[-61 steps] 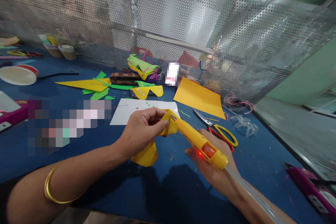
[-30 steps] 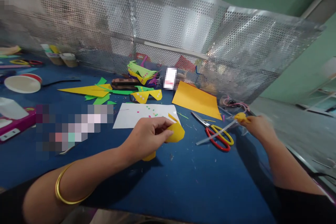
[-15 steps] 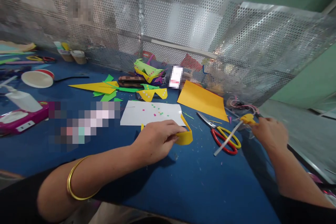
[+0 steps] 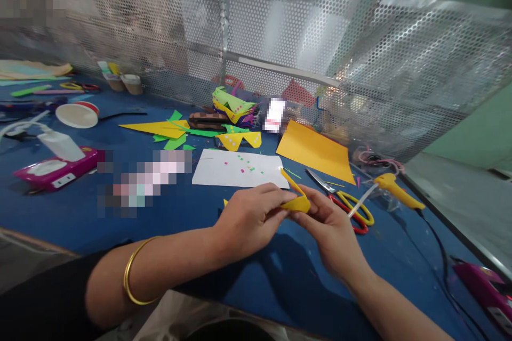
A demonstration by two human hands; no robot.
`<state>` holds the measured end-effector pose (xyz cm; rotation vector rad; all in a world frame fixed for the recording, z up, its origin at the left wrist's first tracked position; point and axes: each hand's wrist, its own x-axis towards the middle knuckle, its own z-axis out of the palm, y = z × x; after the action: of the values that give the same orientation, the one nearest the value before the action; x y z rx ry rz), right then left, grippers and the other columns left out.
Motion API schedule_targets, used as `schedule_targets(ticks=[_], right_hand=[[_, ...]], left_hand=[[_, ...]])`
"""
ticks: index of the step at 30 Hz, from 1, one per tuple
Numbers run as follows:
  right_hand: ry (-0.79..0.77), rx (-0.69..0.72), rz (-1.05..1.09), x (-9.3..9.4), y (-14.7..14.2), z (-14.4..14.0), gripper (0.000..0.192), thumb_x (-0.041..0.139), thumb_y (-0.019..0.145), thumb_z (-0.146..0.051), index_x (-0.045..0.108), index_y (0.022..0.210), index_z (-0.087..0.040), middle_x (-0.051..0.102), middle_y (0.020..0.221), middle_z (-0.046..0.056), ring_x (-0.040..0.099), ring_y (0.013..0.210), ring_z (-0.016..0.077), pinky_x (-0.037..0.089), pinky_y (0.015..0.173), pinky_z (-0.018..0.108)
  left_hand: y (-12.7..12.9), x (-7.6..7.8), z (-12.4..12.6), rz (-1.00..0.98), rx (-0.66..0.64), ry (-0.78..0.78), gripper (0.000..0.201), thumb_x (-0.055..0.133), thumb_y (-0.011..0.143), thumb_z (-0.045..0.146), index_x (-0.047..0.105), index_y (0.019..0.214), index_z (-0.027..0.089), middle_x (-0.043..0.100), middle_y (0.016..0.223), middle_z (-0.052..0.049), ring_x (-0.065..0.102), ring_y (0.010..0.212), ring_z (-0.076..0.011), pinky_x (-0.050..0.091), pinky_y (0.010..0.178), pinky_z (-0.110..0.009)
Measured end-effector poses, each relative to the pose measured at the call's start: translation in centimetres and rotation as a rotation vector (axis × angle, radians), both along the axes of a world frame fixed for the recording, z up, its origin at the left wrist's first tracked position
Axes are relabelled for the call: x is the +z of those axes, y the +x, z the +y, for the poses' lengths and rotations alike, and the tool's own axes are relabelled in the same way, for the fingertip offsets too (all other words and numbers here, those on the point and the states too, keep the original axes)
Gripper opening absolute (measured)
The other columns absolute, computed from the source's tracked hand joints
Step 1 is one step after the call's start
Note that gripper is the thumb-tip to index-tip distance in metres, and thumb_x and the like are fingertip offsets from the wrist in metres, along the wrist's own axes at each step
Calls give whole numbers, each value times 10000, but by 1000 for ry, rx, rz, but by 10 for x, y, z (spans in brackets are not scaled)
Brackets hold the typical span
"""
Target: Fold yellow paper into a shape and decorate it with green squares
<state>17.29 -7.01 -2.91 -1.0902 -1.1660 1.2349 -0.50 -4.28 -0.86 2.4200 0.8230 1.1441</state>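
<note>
- While both hands are meeting over the blue worktop [image 4: 280, 287], one folded yellow paper piece [image 4: 296, 201] is sitting between them, just above the surface and in front of one white sheet [image 4: 240, 169].
- Left hand [image 4: 250, 218]: its grip is closing thumb against fingertips on the near left end of the yellow piece.
- Right hand [image 4: 330, 229]: its fingers are pinching together on the right end of the same piece, though exactly how many fingers are touching is hard to make out.
- One pair of scissors [image 4: 347, 205] is lying just right of the hands.
- One yellow glue gun [image 4: 398, 189] is resting beyond the scissors, with no hand touching it.
- One orange sheet [image 4: 316, 152] is lying behind them.
</note>
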Motion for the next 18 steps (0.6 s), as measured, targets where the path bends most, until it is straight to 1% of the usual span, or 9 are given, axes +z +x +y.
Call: schedule_targets(ticks=[2, 4, 6, 8, 9, 11, 12, 15, 18], right_hand=[[6, -36, 1, -1, 5, 1, 498, 837, 684, -329, 672, 1147, -250, 766, 930, 26, 703, 862, 199, 556, 799, 329], [10, -102, 21, 0, 10, 2, 493, 846, 673, -305, 688, 1138, -255, 764, 936, 20, 699, 851, 185, 555, 795, 314], [10, -185, 48, 2, 14, 3, 491, 862, 646, -292, 708, 1111, -257, 761, 938, 15, 688, 826, 169, 553, 770, 291], [2, -243, 63, 5, 15, 3, 479, 875, 623, -287, 726, 1077, -254, 758, 936, 16, 675, 806, 160, 549, 722, 269], [-3, -253, 66, 7, 14, 3, 470, 878, 618, -284, 732, 1064, -253, 756, 933, 17, 670, 803, 160, 547, 704, 263], [-20, -252, 62, 9, 12, 2, 459, 881, 612, -281, 740, 1048, -248, 753, 925, 20, 663, 802, 163, 547, 688, 260], [-32, -250, 56, 9, 11, 2, 463, 884, 607, -280, 741, 1045, -246, 753, 922, 21, 661, 796, 164, 549, 684, 260], [-55, -247, 46, 8, 10, 1, 485, 892, 589, -284, 743, 1048, -244, 755, 940, 26, 658, 785, 165, 551, 673, 258], [-58, -248, 56, 5, 11, 1, 496, 896, 590, -287, 742, 1059, -246, 757, 943, 25, 658, 784, 157, 553, 690, 251]], left_hand=[[-11, 4, -6, 117, 31, 89, 314, 630, 892, 241, 649, 1192, 150, 739, 1056, -71, 708, 906, -206, 576, 751, -308], [-32, 6, -13, 227, 142, 208, 330, 554, 945, 264, 611, 1247, 143, 718, 1178, -88, 683, 1039, -225, 563, 863, -352], [-62, 3, -22, 224, 386, 343, 348, 502, 962, 210, 574, 1301, 170, 705, 1223, -76, 662, 1090, -203, 490, 1009, -383], [-96, -5, -33, 185, 711, 405, 358, 500, 952, 175, 580, 1300, 204, 699, 1235, -72, 647, 1119, -200, 404, 1100, -421], [-111, -11, -39, 212, 884, 363, 411, 495, 947, 169, 543, 1353, 213, 689, 1251, -78, 629, 1155, -210, 364, 1130, -448], [-137, -24, -50, 257, 1115, 332, 480, 466, 944, 195, 488, 1423, 210, 693, 1231, -102, 638, 1149, -242, 312, 1150, -499], [-146, -30, -55, 298, 1161, 301, 493, 443, 950, 221, 465, 1442, 229, 686, 1244, -101, 634, 1160, -249, 270, 1164, -523], [-161, -42, -62, 383, 1186, 216, 518, 363, 967, 276, 383, 1484, 284, 656, 1296, -81, 599, 1215, -242, 161, 1186, -551], [-163, -44, -60, 482, 1175, 146, 525, 292, 978, 320, 399, 1471, 177, 638, 1309, -153, 531, 1291, -270, 105, 1181, -566]])
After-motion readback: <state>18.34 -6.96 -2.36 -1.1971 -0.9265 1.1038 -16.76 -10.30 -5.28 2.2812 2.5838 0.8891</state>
